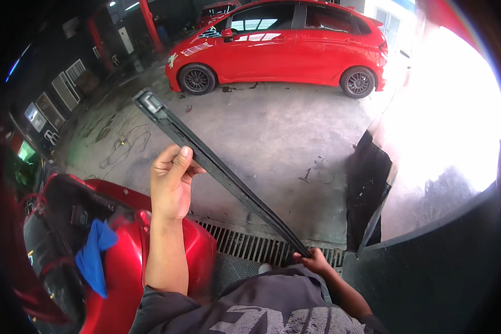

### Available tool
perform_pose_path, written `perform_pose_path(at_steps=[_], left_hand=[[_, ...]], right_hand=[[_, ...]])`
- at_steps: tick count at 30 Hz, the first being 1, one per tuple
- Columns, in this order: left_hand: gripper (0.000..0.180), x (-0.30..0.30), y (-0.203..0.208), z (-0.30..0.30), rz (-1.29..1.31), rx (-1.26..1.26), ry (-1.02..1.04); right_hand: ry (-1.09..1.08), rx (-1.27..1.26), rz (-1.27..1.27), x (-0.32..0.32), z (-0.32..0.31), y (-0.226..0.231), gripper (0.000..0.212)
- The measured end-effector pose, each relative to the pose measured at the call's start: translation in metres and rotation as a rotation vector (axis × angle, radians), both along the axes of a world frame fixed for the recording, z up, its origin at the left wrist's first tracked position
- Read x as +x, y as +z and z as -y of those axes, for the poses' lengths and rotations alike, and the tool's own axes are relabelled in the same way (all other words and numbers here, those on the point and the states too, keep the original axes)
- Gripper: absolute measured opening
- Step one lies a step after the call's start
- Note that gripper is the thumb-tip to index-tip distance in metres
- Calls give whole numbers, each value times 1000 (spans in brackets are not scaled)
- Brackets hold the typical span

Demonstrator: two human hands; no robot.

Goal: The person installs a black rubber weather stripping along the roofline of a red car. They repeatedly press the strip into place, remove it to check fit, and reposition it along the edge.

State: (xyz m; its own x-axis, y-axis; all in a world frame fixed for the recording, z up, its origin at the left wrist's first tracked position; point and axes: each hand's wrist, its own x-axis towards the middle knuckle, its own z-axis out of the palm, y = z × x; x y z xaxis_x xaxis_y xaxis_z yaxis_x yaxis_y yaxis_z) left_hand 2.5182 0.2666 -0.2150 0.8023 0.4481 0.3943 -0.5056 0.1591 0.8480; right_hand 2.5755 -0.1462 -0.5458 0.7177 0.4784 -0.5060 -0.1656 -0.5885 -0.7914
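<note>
A long, narrow black trim strip (234,185) slants across my front, from the upper left down to the lower right. Its far end carries a boxy, shiny bracket-like piece, and a groove runs along its length. My left hand (173,181) pinches the strip below that end, thumb on top and fingers curled behind. Lower down on the right, my right hand (316,261) grips the other end close to my body. That tip is partly covered by the fingers.
A red car (273,47) stands across the concrete floor. At my left are a red car body (122,267) and a blue cloth (96,253). A drain grate (245,245) runs before me. A black panel (367,189) stands at right; a thin cable (125,147) lies on the floor.
</note>
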Motion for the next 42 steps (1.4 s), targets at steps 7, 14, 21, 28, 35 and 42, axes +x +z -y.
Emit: perform_pose_path(at_steps=[7,14,21,28,35,42], left_hand=[[28,140,-27,-128,136,58,-187],[9,247,-47,-270,-118,-169,572],[20,268,-84,-399,-158,-371,888],[26,267,-98,-589,-179,-465,1101],[30,261,-92,-784,-219,-491,1131],[33,260,-106,-976,-230,-472,1222]], right_hand=[[10,85,10,223,-146,-45,48],[504,68,55,425,-328,-37,48],[941,-421,-54,575,-531,-24,54],[1040,-341,71,666,-747,-70,49],[1105,-257,170,690,-970,-63,43],[1139,-234,37,707,-1221,-92,42]])
